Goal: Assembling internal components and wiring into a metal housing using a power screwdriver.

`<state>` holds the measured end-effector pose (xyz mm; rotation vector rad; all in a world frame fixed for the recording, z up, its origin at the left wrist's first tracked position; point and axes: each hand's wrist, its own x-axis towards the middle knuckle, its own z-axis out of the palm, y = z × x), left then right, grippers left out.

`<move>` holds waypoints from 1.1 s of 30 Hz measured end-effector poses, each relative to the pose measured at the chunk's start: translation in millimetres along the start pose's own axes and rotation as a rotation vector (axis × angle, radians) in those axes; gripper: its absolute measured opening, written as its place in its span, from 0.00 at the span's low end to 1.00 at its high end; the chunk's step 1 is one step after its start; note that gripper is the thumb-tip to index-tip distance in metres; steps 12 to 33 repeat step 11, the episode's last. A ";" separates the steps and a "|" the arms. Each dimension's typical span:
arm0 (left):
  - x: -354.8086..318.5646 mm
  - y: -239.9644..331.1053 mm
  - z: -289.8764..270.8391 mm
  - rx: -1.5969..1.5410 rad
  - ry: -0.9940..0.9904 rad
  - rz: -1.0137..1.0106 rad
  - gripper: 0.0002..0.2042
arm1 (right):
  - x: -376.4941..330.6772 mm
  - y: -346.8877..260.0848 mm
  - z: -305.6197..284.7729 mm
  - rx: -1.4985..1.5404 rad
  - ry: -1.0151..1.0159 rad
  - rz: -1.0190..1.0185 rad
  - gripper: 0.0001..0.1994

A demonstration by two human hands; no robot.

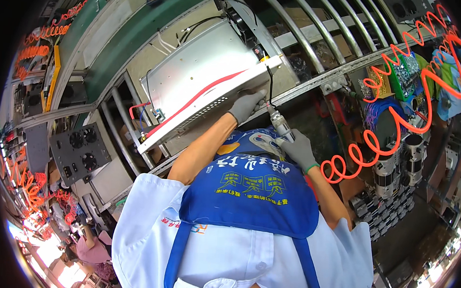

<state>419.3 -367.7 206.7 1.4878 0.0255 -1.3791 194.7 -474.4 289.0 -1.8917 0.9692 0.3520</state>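
A large silver metal chassis (198, 72) with a red wire along its edge lies on the conveyor rollers ahead of me. My left hand (245, 105), in a grey glove, rests on the chassis's perforated near edge. My right hand (298, 150), also gloved, grips a pneumatic screwdriver (278, 123). The tool's tip points up at the chassis edge, right beside my left fingers. An orange coiled air hose (393, 116) runs off to the right, toward the tool. My blue apron and white shirt fill the lower middle.
Metal roller rails (320, 29) run up and right past the chassis. A grey panel with fans (79, 151) lies at the left. Bins of small parts (401, 74) and stacked grey units (389, 199) stand on the right. Another person in a pink cap (92, 251) works at lower left.
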 end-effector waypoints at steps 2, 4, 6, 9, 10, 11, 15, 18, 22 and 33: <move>2.1 7.4 12.1 -0.187 -0.007 -0.006 0.14 | 9.4 -1.5 -2.3 0.063 0.015 -0.002 0.24; 19.6 -2.7 14.4 -0.354 0.020 -0.005 0.12 | 19.2 -7.1 -2.5 0.102 0.017 -0.003 0.23; 27.7 -3.4 17.8 -0.481 0.013 0.015 0.09 | 29.2 -9.7 -4.7 0.114 0.027 0.009 0.23; 33.4 -6.9 16.4 -0.597 -0.025 0.060 0.05 | 42.4 -12.1 -5.6 0.090 0.027 -0.015 0.22; 35.0 -8.0 15.7 -0.618 -0.040 0.062 0.06 | 44.5 -9.9 -5.1 0.082 0.019 -0.017 0.23; 37.5 -8.9 14.2 -0.638 -0.057 0.064 0.06 | 46.3 -8.4 -4.5 0.075 0.013 -0.018 0.23; 37.5 -8.9 14.2 -0.638 -0.057 0.064 0.06 | 46.3 -8.4 -4.5 0.075 0.013 -0.018 0.23; 37.5 -8.9 14.2 -0.638 -0.057 0.064 0.06 | 46.3 -8.4 -4.5 0.075 0.013 -0.018 0.23; 37.5 -8.9 14.2 -0.638 -0.057 0.064 0.06 | 46.3 -8.4 -4.5 0.075 0.013 -0.018 0.23; 37.5 -8.9 14.2 -0.638 -0.057 0.064 0.06 | 46.3 -8.4 -4.5 0.075 0.013 -0.018 0.23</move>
